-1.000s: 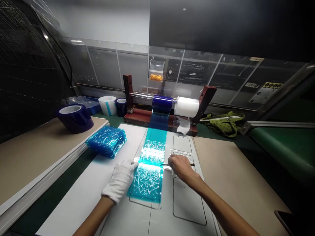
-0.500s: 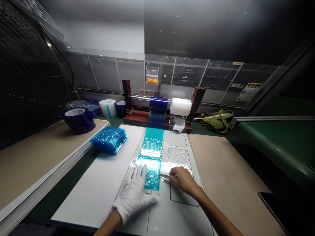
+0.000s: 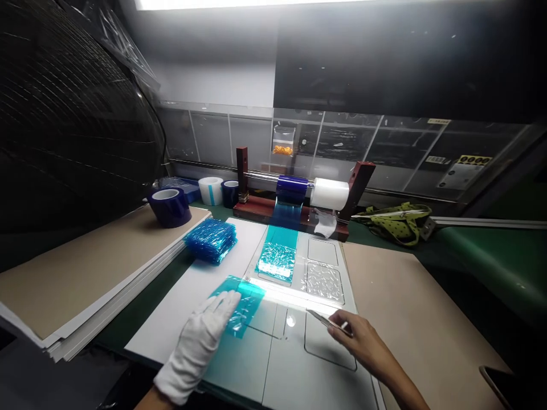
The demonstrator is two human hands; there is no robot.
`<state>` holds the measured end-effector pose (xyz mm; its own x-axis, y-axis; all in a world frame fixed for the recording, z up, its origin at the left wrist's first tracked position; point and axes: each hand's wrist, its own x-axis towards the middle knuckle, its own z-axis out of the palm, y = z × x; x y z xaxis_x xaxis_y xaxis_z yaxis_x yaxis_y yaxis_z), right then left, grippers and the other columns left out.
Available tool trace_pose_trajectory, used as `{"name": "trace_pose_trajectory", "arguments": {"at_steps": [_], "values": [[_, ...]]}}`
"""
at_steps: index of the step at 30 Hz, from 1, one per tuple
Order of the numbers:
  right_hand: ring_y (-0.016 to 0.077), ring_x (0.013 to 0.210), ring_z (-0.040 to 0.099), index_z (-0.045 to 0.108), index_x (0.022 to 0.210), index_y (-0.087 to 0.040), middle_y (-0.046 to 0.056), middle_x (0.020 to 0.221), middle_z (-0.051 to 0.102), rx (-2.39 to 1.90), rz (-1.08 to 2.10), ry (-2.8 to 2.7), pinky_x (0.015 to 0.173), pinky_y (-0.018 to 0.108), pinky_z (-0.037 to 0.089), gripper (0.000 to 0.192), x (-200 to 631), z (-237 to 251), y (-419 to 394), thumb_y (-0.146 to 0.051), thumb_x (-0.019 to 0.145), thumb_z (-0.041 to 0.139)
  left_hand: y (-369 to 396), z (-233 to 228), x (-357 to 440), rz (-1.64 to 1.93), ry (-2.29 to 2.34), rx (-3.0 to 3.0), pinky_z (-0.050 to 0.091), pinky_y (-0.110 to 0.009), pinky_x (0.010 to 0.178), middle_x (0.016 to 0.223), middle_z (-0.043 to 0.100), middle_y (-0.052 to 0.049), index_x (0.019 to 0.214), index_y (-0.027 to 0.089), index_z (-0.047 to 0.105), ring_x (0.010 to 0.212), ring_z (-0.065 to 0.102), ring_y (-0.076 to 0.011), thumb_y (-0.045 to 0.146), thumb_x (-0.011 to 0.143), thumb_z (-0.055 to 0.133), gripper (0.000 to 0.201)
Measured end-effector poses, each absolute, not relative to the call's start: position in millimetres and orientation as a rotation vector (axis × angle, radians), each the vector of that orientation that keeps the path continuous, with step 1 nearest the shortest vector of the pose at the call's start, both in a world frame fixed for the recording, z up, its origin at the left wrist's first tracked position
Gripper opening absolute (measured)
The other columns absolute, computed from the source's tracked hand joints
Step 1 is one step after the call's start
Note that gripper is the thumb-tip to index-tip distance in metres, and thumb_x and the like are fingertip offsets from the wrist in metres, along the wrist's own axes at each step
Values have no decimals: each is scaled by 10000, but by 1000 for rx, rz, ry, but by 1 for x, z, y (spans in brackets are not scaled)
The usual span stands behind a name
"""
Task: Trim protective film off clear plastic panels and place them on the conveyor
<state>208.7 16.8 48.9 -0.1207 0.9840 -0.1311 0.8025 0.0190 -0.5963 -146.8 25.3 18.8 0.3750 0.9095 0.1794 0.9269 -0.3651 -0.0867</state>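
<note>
Left hand (image 3: 200,341) slid cut film piece (image 3: 239,304) leftward; right hand (image 3: 361,341) lifted blade (image 3: 327,322).

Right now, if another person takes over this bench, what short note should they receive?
Left hand, in a white glove, lies flat on a cut piece of blue film, loose on the white board.
Right hand, bare, holds a thin blade over the template plate, touching no film.
Done: one piece is cut off; a stack of cut pieces sits further left.
Left: the film strip from the blue roll lies uncut over the far outline.
</note>
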Motion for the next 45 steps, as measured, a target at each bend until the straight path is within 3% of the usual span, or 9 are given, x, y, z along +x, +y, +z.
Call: {"name": "trace_pose_trajectory", "arguments": {"at_steps": [5, 8, 11, 16, 21, 26, 32, 40, 45], "values": [[217, 815, 655, 628, 944, -232, 45, 915, 703, -1915, 706, -1853, 709, 303, 472, 279, 232, 36, 9, -435, 835, 471, 10, 13, -205, -73, -1775, -2358, 412, -475, 1085, 1419, 480, -144, 1359, 144, 507, 1321, 438, -335, 21, 647, 498, 723], [221, 847, 665, 631, 917, -237, 42, 916, 712, -2027, 560, -1807, 694, 292, 466, 260, 251, 38, 9, -416, 841, 458, 6, 11, -211, -171, -1779, -2402, 319, -572, 1111, 1528, 285, -181, 1486, 122, 266, 1413, 228, -403, 211, 580, 624, 978], [218, 808, 662, 631, 843, -231, 33, 862, 714, -2132, 461, -1767, 665, 286, 441, 238, 270, 40, 12, -363, 861, 433, 20, 20, -180, -351, -1692, -2543, 242, -570, 1144, 1577, 192, -119, 1524, 244, 62, 1450, 142, -357, 411, 740, 615, 974], [211, 809, 655, 645, 809, -213, 44, 847, 718, -2250, 399, -1723, 654, 267, 405, 209, 285, 35, 22, -283, 870, 458, 78, 45, -56, -400, -1554, -2939, 301, -534, 1132, 1569, 251, -114, 1487, 285, 250, 1438, 229, -337, 592, 819, 552, 795], [221, 846, 647, 663, 843, -180, 86, 908, 712, -2290, 375, -1713, 673, 270, 384, 183, 279, 28, 34, -222, 865, 486, 130, 36, 51, -374, -1247, -3126, 288, -506, 1135, 1476, 398, -179, 1409, 159, 391, 1373, 334, -358, 538, 687, 711, 876], [187, 828, 646, 666, 822, -184, 51, 876, 711, -2198, 478, -1710, 681, 247, 396, 162, 274, 27, 46, -206, 844, 508, 144, 19, 75, -379, -1124, -3123, 403, -477, 1031, 1283, 558, -138, 1275, 187, 501, 1191, 496, -330, 576, 629, 745, 793], [130, 758, 651, 663, 798, -224, -25, 812, 711, -2074, 618, -1681, 650, 189, 440, 209, 287, 26, 44, -314, 874, 490, 152, 18, 78, -446, -1064, -2958, 496, -384, 882, 979, 634, -50, 1054, 174, 569, 914, 601, -188, 175, 920, 433, 191], [294, 977, 620, 681, 979, -177, 127, 990, 671, -2291, 254, -1523, 775, 375, 463, 266, 320, 11, -11, -261, 865, 456, 91, 13, 51, -637, -891, -2691, 508, -352, 1006, 1332, 590, -61, 1418, 194, 333, 1197, 576, -180, -161, 751, 277, 758], [237, 935, 642, 663, 1049, -214, 82, 1012, 671, -2212, 192, -1553, 781, 340, 497, 289, 335, 39, -60, -309, 894, 438, 14, -3, 28, -771, -772, -2557, 566, -303, 897, 1235, 665, -15, 1516, 225, 130, 1116, 633, -181, -68, 811, 356, 796]]}}
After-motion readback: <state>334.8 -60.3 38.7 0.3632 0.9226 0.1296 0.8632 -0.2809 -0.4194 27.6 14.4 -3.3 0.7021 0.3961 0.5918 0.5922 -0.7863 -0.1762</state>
